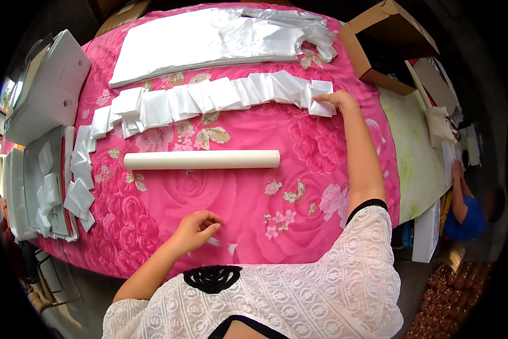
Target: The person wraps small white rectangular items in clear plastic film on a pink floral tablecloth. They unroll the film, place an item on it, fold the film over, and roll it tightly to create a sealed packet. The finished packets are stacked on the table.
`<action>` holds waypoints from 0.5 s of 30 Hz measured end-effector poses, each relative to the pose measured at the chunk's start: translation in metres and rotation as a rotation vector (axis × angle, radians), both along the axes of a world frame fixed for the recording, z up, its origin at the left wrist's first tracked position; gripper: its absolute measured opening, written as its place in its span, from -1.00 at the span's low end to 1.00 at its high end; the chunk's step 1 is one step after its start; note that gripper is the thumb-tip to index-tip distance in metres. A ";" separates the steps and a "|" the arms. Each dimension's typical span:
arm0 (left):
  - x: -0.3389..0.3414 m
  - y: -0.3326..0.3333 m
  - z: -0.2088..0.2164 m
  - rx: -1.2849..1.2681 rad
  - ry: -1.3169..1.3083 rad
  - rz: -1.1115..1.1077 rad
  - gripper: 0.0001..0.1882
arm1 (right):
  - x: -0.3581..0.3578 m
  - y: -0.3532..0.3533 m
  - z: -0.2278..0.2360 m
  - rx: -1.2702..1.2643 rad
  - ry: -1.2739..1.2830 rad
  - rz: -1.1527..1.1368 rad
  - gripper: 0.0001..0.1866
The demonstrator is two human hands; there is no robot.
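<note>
My right hand (334,100) reaches to the right end of a long row of overlapping folded white plastic squares (223,94). Its thumb and fingers close on the edge of the last folded white plastic square (322,90); part of the grip is hidden. My left hand (196,230) rests low over the pink flowered cloth (208,195), fingers loosely bent, thumb a little apart, with nothing in it. Between the hands and the row lies a white roll (202,160), placed crosswise. Behind the row, a wide stack of flat white plastic sheets (174,48) has a crumpled right side.
More folded squares (80,198) trail down the table's left side, beside a grey tray (44,192) holding loose ones. A white bin (47,90) stands behind that tray. An open cardboard box (387,48) sits at the far right. Another person in blue (466,219) is beyond the right edge.
</note>
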State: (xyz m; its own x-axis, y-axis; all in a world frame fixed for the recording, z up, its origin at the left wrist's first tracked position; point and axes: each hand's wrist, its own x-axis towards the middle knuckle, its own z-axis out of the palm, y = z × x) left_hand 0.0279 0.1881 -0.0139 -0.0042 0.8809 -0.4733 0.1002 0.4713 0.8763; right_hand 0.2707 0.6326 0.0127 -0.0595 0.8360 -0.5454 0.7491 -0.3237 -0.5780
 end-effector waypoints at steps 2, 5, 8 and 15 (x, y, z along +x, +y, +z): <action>0.000 -0.001 -0.004 0.004 -0.004 0.011 -0.84 | -0.007 -0.003 -0.005 0.043 -0.009 0.004 -0.36; 0.000 -0.003 -0.010 0.016 0.009 0.019 -0.84 | -0.024 -0.014 -0.011 0.097 0.016 -0.024 -0.44; 0.001 -0.001 -0.002 0.023 0.025 0.017 -0.84 | -0.022 -0.015 -0.021 0.063 0.205 -0.081 -0.53; 0.001 -0.006 -0.002 0.040 -0.011 0.022 -0.83 | -0.006 -0.038 0.004 0.131 0.362 -0.137 -0.58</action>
State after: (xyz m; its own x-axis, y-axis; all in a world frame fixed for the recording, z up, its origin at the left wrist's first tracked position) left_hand 0.0291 0.1820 -0.0155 -0.0188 0.8990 -0.4374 0.0800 0.4375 0.8957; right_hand 0.2646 0.5943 0.0171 -0.1118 0.9107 -0.3977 0.4445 -0.3121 -0.8396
